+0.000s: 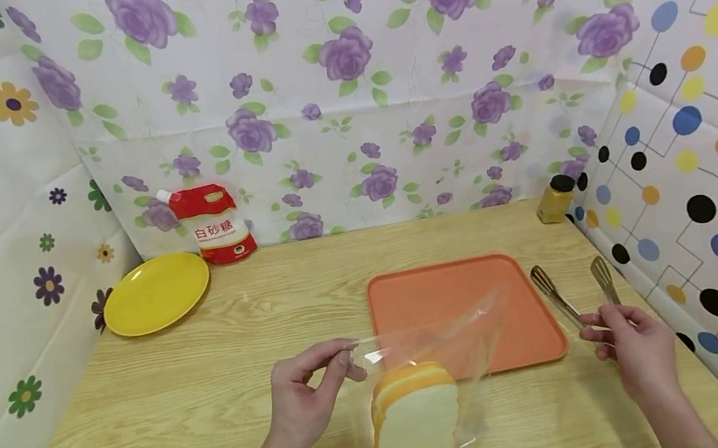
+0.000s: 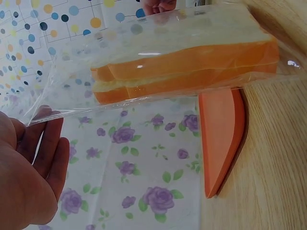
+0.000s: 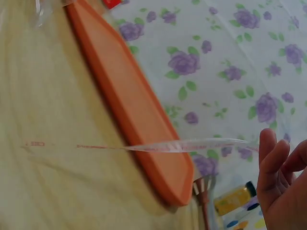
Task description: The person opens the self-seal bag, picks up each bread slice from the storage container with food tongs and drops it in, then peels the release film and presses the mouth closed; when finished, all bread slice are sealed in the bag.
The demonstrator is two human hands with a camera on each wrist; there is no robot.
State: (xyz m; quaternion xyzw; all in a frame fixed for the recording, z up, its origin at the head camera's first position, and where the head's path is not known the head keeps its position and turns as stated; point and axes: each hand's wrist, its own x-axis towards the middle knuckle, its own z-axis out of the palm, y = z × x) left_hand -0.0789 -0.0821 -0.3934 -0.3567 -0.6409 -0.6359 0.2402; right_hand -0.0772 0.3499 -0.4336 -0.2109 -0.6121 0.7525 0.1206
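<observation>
A clear plastic bag point(image 1: 477, 329) with slices of bread point(image 1: 415, 424) inside stands at the front of the table. My left hand point(image 1: 307, 389) pinches the bag's upper left corner. In the left wrist view, the film stretches from the left fingertips point(image 2: 44, 112) to the bread point(image 2: 192, 62). Off to the right, my right hand point(image 1: 635, 344) is raised beside two metal utensils. The right wrist view shows a thin clear plastic strip point(image 3: 177, 145) with red print, one end pinched at the right fingertips point(image 3: 267, 139).
An orange tray point(image 1: 448, 302) lies behind the bread. Right of it are a utensil with a looped head point(image 1: 543, 280) and a slotted one point(image 1: 602, 277). A small yellow jar point(image 1: 554, 202), a yellow plate point(image 1: 157, 295) and a red-and-white sugar pouch point(image 1: 216, 225) stand along the back.
</observation>
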